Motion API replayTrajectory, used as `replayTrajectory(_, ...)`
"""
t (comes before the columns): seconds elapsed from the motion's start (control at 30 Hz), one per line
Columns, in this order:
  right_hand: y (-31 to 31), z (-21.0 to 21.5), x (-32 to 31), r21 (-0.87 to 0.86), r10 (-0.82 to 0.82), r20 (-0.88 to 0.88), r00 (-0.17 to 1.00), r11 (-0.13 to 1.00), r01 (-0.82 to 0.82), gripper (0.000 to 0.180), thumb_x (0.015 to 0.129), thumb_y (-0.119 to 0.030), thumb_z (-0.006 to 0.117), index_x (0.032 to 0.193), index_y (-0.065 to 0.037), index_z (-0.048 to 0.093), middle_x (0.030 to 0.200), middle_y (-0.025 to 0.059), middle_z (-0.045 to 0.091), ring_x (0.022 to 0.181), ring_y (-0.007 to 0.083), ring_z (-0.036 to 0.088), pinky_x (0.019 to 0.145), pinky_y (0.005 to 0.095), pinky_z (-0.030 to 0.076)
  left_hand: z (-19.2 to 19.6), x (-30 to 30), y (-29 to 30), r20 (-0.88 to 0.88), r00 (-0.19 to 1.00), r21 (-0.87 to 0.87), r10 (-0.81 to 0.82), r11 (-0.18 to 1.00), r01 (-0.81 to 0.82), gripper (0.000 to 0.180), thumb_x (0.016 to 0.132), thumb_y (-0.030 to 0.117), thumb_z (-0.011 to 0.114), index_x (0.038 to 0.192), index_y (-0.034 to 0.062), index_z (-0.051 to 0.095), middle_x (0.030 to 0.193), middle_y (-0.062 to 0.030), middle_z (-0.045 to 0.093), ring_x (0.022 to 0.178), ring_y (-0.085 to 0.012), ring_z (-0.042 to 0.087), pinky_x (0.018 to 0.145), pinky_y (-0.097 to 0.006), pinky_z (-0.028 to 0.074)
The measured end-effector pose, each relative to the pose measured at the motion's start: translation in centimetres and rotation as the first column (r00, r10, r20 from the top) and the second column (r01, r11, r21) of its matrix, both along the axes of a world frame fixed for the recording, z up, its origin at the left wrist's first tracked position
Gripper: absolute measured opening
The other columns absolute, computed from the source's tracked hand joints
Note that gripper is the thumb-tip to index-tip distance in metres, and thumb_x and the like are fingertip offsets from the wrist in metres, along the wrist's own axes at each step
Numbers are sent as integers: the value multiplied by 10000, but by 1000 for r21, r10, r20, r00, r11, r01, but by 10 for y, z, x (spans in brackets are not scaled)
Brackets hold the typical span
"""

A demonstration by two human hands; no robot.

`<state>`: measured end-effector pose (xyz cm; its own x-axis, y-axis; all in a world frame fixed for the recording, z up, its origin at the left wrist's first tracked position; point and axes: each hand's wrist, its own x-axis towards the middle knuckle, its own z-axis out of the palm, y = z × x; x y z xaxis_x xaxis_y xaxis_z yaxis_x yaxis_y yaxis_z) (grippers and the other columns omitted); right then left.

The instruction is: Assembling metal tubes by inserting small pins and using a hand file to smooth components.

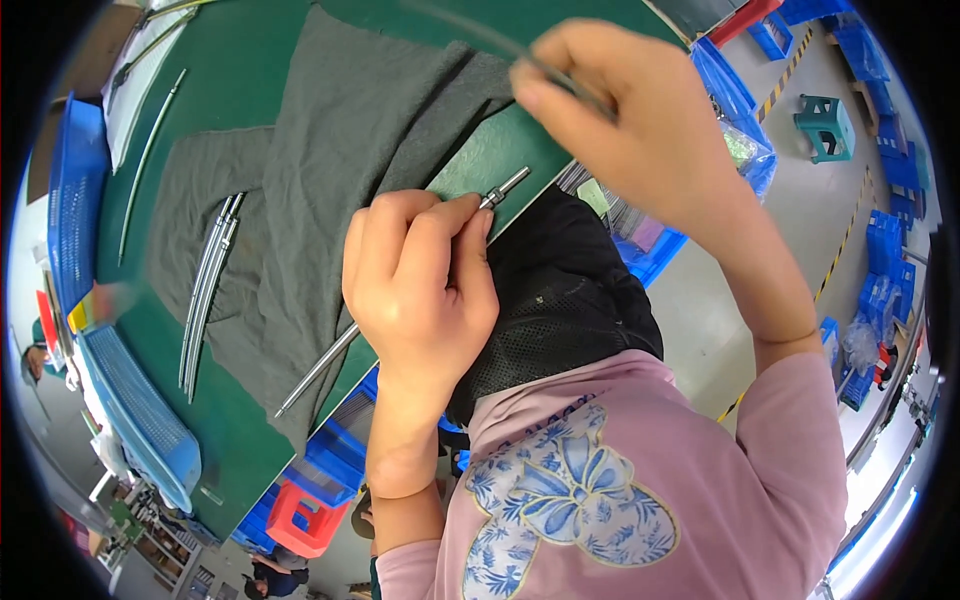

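Gripping a slim metal rod [420, 270], the left hand [420, 300] is curled into a loose fist around the rod's upper part, thumb and forefinger pinched just below its fitted tip. The tip, a short stepped metal end, pokes out past the fingertips toward the upper right; the rest of the rod runs down to the lower left, out from under the palm, and ends in a fine point over the grey cloth [340, 130].

Right hand [630, 110] is raised above and to the right of the left, fingers closed in a pinch on a thin dark wire-like strand [500, 42] that leads off to the upper left. The strand is blurred; cannot tell its material or where it ends. The two hands are near each other but apart.

Both forearms wear pink sleeves [800, 430] pushed back from the wrists. A dark mesh-textured fabric [560, 300] lies under the left hand, at the near edge of the bench.

The cloth is rumpled and spread on a green bench mat [230, 70]. On the cloth, left of the left hand, lies a bundle of similar metal rods [205, 290], side by side and touching. Further left, single curved rods [150, 150] lie on the mat, well apart from the bundle.

Blue plastic trays [135, 410] sit along the mat's left edge. More blue bins [725, 90] stand to the right, beyond the bench, with a teal stool [828, 125] on the grey floor.
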<state>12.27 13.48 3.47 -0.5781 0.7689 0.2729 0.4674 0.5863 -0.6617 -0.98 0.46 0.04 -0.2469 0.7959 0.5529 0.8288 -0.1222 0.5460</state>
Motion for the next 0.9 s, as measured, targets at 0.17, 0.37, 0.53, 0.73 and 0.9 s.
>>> replayTrajectory(0.17,-29,-9,18,-286,63,-50,997,955,-75,122,788,-152,675,823,-36,663,554,102,538,467,221,519,461,316,390,1,1,-1,12,1000,1,5,1000,-5,183,651,-24,733,799,53,658,746,-65,558,642,-231,524,567,-324,416)
replayTrajectory(0.37,-32,-16,17,-439,54,-87,995,894,-87,127,802,-148,675,860,-36,665,580,108,563,481,236,540,461,331,393,4,0,-5,-5,1000,9,-1,1000,1,199,642,-11,748,813,57,671,762,-55,554,655,-219,524,568,-318,410)
replayTrajectory(0.53,-32,-21,17,-335,89,-140,986,933,-131,181,834,-210,665,864,-35,635,633,131,587,590,326,585,518,405,424,11,-3,-8,-51,998,-41,-24,999,22,223,637,5,768,837,57,684,764,-55,554,659,-219,527,568,-318,415)
replayTrajectory(0.73,-32,-20,21,-246,112,-96,989,960,-132,147,853,-181,650,922,-53,625,618,126,586,592,307,596,499,387,411,12,-5,-5,-112,991,-50,-68,997,63,211,656,-10,752,844,49,677,765,-58,556,653,-225,536,563,-323,423)
replayTrajectory(0.9,-61,-12,40,-303,12,-127,992,952,-50,250,883,-66,584,1133,-52,580,843,145,651,630,285,633,535,344,466,10,-8,-3,-136,986,-56,-95,995,88,215,649,-8,752,842,43,672,752,-54,545,642,-221,511,547,-324,408)
